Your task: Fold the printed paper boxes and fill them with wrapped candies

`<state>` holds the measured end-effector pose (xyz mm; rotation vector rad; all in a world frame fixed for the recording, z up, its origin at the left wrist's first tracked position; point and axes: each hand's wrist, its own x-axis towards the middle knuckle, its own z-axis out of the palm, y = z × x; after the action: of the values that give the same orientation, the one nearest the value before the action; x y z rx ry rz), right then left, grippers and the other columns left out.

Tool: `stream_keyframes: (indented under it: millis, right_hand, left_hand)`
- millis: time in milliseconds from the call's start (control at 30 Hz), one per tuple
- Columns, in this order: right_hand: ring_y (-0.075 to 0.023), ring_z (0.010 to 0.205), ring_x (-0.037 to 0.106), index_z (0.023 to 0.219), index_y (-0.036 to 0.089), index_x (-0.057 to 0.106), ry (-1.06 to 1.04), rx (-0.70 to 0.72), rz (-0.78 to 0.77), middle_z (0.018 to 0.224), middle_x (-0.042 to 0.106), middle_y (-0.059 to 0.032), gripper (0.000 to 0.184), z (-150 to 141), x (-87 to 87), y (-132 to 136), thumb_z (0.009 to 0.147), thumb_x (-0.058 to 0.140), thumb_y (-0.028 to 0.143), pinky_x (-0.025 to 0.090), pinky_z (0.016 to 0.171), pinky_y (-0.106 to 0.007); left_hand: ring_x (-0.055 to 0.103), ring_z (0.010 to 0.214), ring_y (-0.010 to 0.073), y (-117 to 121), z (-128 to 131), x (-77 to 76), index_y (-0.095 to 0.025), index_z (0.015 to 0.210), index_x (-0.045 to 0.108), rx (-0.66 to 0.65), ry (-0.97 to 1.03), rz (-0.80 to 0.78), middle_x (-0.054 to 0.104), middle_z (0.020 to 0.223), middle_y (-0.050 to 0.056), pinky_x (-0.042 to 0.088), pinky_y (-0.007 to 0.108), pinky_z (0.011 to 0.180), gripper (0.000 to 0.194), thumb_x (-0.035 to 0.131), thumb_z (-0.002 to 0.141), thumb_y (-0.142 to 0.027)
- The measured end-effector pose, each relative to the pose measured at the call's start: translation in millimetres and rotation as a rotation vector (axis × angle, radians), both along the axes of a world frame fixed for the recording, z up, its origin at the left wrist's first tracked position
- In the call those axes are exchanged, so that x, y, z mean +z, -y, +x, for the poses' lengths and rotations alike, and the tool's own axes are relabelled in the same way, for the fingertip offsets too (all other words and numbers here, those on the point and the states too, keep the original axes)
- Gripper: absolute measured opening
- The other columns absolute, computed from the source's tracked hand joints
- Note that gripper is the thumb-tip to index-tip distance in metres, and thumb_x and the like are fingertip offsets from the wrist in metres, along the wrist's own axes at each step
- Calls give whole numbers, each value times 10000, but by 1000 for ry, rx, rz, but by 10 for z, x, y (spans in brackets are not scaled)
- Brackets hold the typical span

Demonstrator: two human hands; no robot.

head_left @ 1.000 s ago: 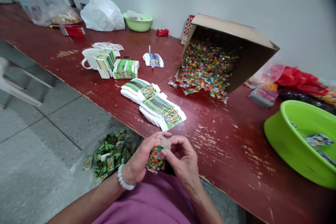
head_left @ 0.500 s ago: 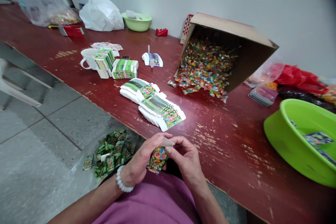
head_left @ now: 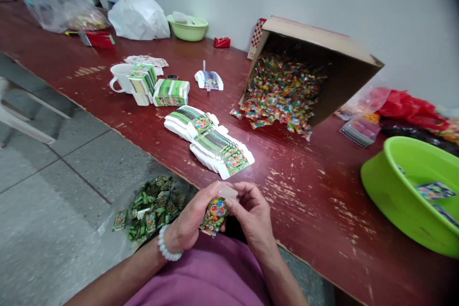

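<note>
Both hands are at the table's near edge, above my lap, around one small green printed candy box (head_left: 214, 215) with a pale flap standing up at its top. My left hand (head_left: 193, 215) grips the box from its left side, a beaded bracelet on the wrist. At the upper right of the box, my right hand (head_left: 253, 210) pinches near the flap with thumb and fingers. Just beyond the hands lies a fanned row of flat green and white cartons (head_left: 218, 148). Below the table edge on the left, a clear bag holds many green packed boxes (head_left: 154, 210).
A tipped cardboard box (head_left: 322, 71) spills wrapped candies (head_left: 283, 91) onto the red table (head_left: 304, 186). A green basin (head_left: 380, 186) stands at the right. Further left are a white mug (head_left: 120, 76), banded carton stacks (head_left: 171, 93) and a white bag (head_left: 139, 18). A chair (head_left: 27, 119) stands left.
The box has tilted slightly in my hands, so more of its printed front and flap shows. Both hands stay in nearly the same place.
</note>
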<state>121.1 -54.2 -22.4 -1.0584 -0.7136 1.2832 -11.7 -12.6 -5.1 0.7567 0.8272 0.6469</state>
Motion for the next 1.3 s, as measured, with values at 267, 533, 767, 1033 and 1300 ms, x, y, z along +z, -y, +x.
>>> stream_keyframes:
  millis: [267, 533, 767, 1033, 1300]
  right_hand:
    - [-104, 628, 595, 903, 225, 611, -14, -76, -29, 786, 624, 41, 362, -1, -13, -19, 669, 880, 288, 544, 517, -199]
    - [-153, 576, 631, 763, 199, 647, -91, 71, -46, 717, 669, 14, 222, 37, 67, 9, 740, 834, 317, 568, 444, -265]
    - [-147, 585, 632, 821, 206, 698, -29, 88, 29, 767, 638, 9, 127, 76, 42, 3, 809, 780, 301, 574, 457, -273]
    - [-129, 523, 624, 801, 215, 682, 45, 71, 55, 802, 594, 17, 145, 68, 27, 9, 817, 772, 328, 561, 405, -267]
    - [-113, 527, 599, 850, 216, 666, 152, 27, 64, 835, 585, 3, 147, 31, -26, 25, 844, 742, 341, 543, 398, -238]
  left_hand:
    - [590, 652, 155, -1, -17, 4, -188, 1111, 697, 11, 27, -19, 672, 902, 47, 514, 250, 530, 336, 517, 933, -409]
    - [622, 806, 204, -6, -28, 87, -207, 1145, 684, -5, -8, 40, 651, 859, 41, 503, 246, 623, 331, 582, 904, -411]
    - [630, 935, 233, -4, -44, 55, -221, 1211, 642, -52, 14, 41, 669, 1067, 72, 524, 282, 706, 384, 532, 939, -469]
    - [618, 722, 171, -9, -34, 63, -200, 1209, 635, -39, 79, -78, 678, 954, 68, 517, 257, 585, 401, 544, 929, -472]
    - [633, 816, 200, -28, -36, 67, -195, 1152, 669, -24, 76, -60, 673, 970, 66, 526, 260, 618, 335, 578, 918, -418]
